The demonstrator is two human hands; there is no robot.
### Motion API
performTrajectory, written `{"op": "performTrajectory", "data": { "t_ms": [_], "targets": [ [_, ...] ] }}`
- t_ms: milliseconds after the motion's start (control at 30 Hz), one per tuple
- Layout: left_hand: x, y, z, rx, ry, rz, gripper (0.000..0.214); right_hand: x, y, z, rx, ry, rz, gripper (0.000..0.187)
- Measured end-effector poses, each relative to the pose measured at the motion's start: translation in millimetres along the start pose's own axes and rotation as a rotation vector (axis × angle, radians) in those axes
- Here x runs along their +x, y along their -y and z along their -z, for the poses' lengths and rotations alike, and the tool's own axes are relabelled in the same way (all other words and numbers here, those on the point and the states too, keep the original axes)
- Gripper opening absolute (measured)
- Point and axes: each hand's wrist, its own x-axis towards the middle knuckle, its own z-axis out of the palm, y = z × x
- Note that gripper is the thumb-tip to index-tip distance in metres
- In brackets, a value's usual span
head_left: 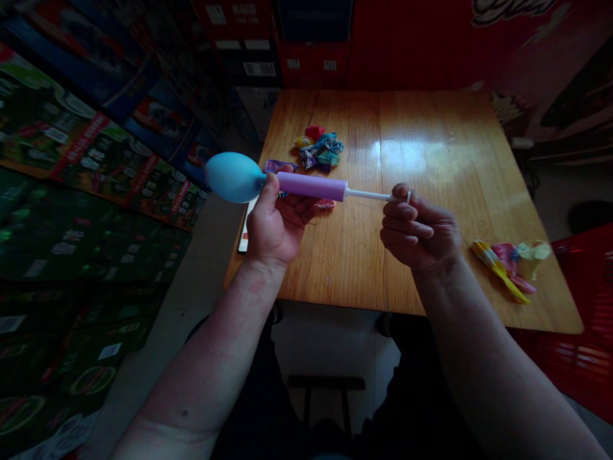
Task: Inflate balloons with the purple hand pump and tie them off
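Note:
My left hand (272,227) grips the nozzle end of a purple balloon pump (313,185), thumb on top at the balloon's neck. A blue balloon (234,177), partly inflated, sits on that end and points left, past the table's edge. My right hand (419,227) is closed on the handle of the pump's white rod, which is drawn out to the right. The pump lies nearly level above the wooden table (354,262).
Several crumpled balloons (322,150) lie at the table's back left, and more flat balloons (512,265) at the front right. Stacked green cartons (81,236) line the left side. A red basket (587,287) stands right of the table. Below is a small stool (326,383).

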Motion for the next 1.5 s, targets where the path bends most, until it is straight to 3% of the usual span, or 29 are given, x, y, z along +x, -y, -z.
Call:
{"op": "performTrajectory", "data": {
  "t_ms": [167,367,533,733,1000,1233,1400,1500],
  "targets": [
    [-6.5,10.9,-2.3,0.004,0.034,0.041,0.049,5.9,-14.1,-4.0,0.165,-0.01,-0.049,0.022],
    [-7.0,24.4,0.6,-0.022,0.044,0.077,0.046,16.3,-35.6,-9.2,0.283,0.094,-0.086,0.002],
    [-3.6,20.7,0.6,-0.02,0.037,0.081,0.046,14.1,-26.4,-11.7,0.276,0.066,-0.083,0.008],
    [-6.7,0.9,-4.2,-0.021,0.016,0.022,0.049,-0.4,-3.7,-4.1,0.117,0.027,-0.022,0.017],
    [-12.2,16.7,-3.6,0.028,0.094,0.101,0.054,15.1,-31.8,-6.1,0.284,0.142,-0.051,0.011],
    [-16.6,10.5,-6.3,0.043,0.076,0.138,0.053,14.7,-31.9,-9.9,0.142,-0.104,-0.051,0.03],
    [-11.8,19.6,0.2,-0.005,0.06,0.13,0.054,18.3,-33.8,-9.5,0.181,-0.068,-0.053,0.02],
    [-6.5,15.1,2.9,-0.026,0.028,0.14,0.055,14.3,-21.3,-9.5,0.258,-0.038,-0.086,0.021]
  ]
}}
